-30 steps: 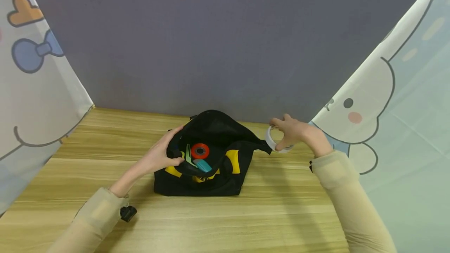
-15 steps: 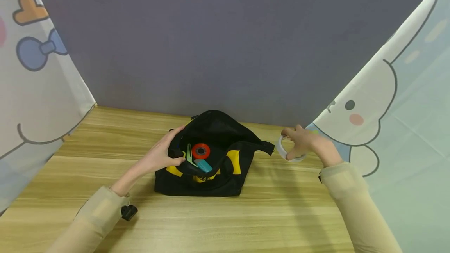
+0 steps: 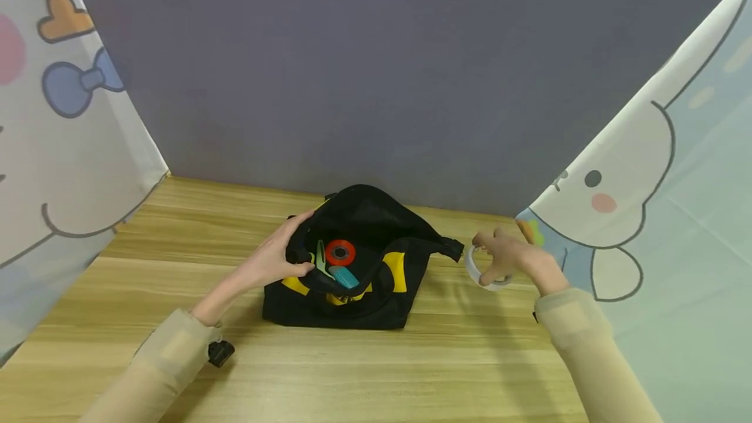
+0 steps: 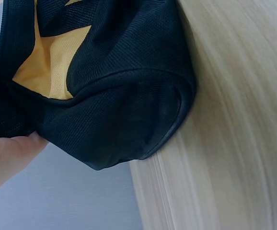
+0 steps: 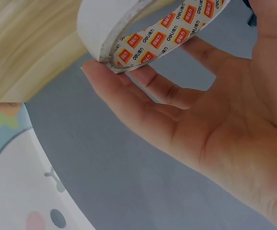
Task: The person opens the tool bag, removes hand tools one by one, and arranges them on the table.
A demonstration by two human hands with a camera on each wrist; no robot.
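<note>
A black bag with yellow patches (image 3: 364,315) stands on the table with its mouth open. My left hand (image 3: 273,260) pinches the left rim of the bag; in the left wrist view the thumb presses the zippered edge (image 4: 9,108). Inside lie a red ring-shaped roll (image 3: 351,253), a teal object (image 3: 344,277) and a light green strip-like piece (image 3: 320,257). My right hand (image 3: 510,258) holds a white roll of tape (image 3: 472,269) just right of the bag, apart from it. Red and black print covers the inner core of the tape roll (image 5: 157,40).
The wood-grain table (image 3: 329,377) extends in front of the bag and to both sides. A grey panel (image 3: 376,83) rises behind it. Cartoon-printed sheets stand at the left (image 3: 88,168) and right (image 3: 693,234).
My right hand has moved rightward and lower in the head view, carrying the tape roll away from the bag's right tip. My left hand keeps its grip on the rim. The head view has shifted slightly.
</note>
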